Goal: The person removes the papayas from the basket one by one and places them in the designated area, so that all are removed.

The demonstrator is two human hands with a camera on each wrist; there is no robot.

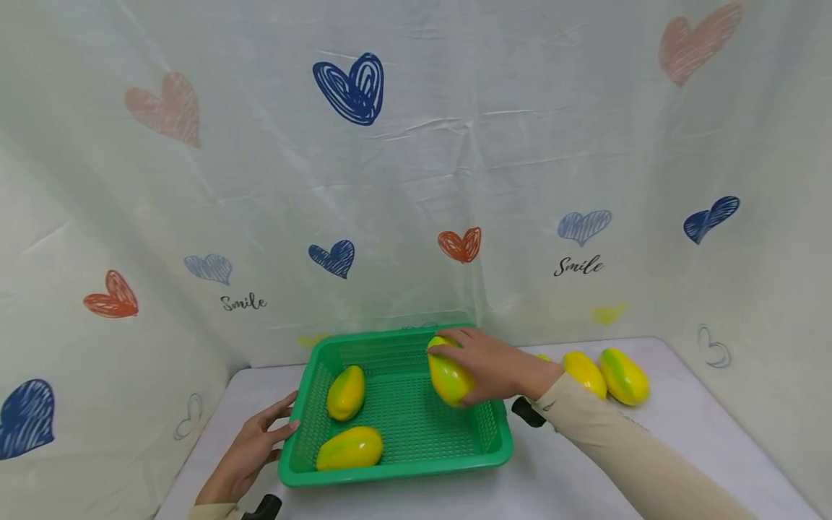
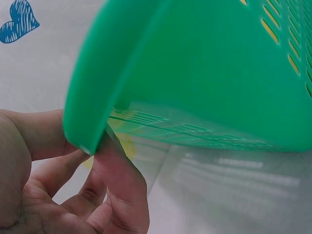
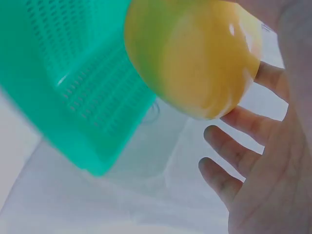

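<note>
Head view: right hand (image 1: 489,365) is gripping yellow fruit (image 1: 448,378) over green basket (image 1: 422,470).
Left hand (image 1: 256,442) is pinching its rim (image 2: 90,97) (probably steadying it).

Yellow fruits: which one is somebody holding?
The fruit in the right hand; two others lie in the green basket, the rest on the table.

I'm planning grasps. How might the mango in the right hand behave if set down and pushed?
The mango would probably roll in a curve, being rounded and narrower at one end. Its skin looks smooth and shiny, so it may slip. It seems firm: no dent shows where the right hand grips it.
</note>
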